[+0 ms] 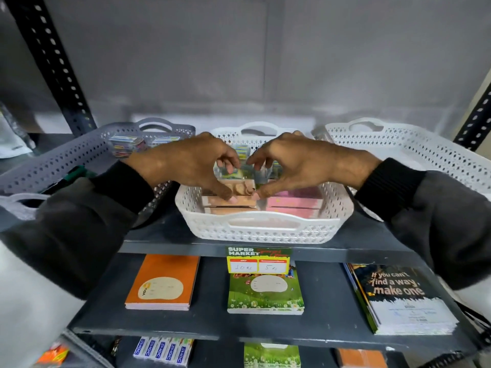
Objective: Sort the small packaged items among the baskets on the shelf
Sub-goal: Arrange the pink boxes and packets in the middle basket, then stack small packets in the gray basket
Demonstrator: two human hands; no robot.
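Observation:
Both hands reach into the middle white basket (pixel 263 229) on the top shelf. My left hand (pixel 191 166) and my right hand (pixel 295 166) pinch together a small clear-wrapped packet (pixel 233 172) with green and yellow print, held just above the basket's contents. Under it lie tan packets (pixel 228 201) on the left side of the basket and pink packets (pixel 295 203) on the right. The grey basket (pixel 79 152) to the left holds colourful small packets (pixel 127 144) at its far end. The white basket (pixel 414 150) to the right shows no contents from here.
A supermarket price tag (pixel 259 260) hangs from the shelf edge. The shelf below carries an orange notebook (pixel 163 281), a green notebook (pixel 265 290) and a dark quote notebook (pixel 396 296). Blue-white boxes (pixel 163 350) lie lower still. Black perforated uprights (pixel 50 59) frame the rack.

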